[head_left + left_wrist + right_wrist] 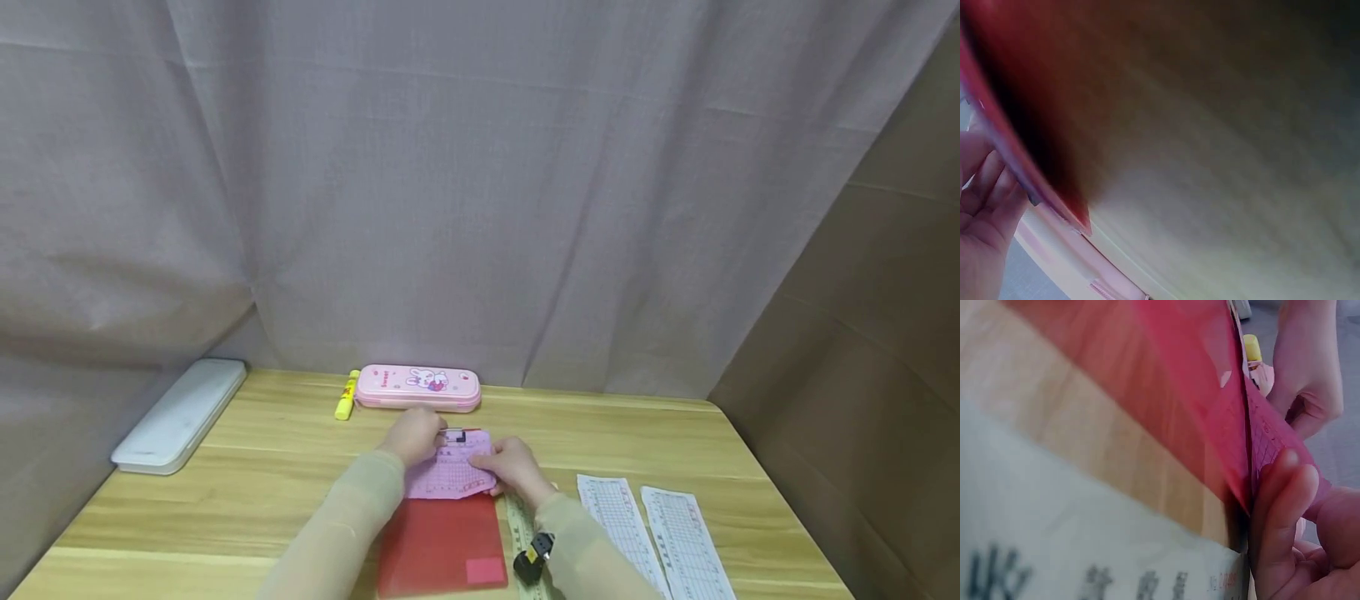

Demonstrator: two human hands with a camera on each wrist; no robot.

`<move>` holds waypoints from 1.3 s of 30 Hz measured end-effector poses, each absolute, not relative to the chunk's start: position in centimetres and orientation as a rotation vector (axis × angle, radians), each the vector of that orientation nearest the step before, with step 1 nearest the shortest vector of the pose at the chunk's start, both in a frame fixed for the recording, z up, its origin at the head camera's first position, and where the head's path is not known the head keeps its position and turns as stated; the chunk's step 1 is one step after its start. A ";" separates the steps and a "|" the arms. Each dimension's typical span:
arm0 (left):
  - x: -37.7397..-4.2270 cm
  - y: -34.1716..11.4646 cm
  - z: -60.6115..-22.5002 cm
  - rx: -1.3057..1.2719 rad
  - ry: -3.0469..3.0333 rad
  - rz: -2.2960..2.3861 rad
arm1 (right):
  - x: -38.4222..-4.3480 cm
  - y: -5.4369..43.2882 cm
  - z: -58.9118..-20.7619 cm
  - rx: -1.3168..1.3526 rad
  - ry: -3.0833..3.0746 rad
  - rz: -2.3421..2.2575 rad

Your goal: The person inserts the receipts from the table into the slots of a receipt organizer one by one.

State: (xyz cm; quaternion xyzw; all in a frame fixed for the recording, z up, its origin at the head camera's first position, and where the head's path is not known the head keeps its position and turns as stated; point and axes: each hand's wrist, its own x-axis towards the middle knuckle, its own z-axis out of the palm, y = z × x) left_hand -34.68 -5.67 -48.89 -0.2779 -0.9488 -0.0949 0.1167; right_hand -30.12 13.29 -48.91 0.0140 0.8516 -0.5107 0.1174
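A pink printed receipt slip (450,477) lies over the upper part of a red see-through folder (442,546). At the slip's top edge is a small clip (460,436) of black and silver metal, its details hard to make out. My left hand (415,437) holds the clip at its left end; the left wrist view shows curled fingers (997,181) behind the folder's raised edge. My right hand (513,468) pinches the slip's right side. In the right wrist view the slip (1272,434) bends at the fingers, against the folder (1210,406).
A pale green printed strip (519,521) lies partly under my right wrist. Two white printed slips (618,517) (686,537) lie to the right. Behind stand a pink pencil case (390,396) and a yellow glue stick (347,395). A white case (180,417) sits at left.
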 end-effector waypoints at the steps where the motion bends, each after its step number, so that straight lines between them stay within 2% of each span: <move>1: -34.6 -5.6 -48.8 -0.813 -2.781 -0.284 | -30.1 13.2 -49.0 0.040 2.502 -1.486; 39: -34.6 -5.7 -48.8 -0.826 -2.782 -0.313 | -32.6 12.1 -49.2 0.116 2.611 -1.145</move>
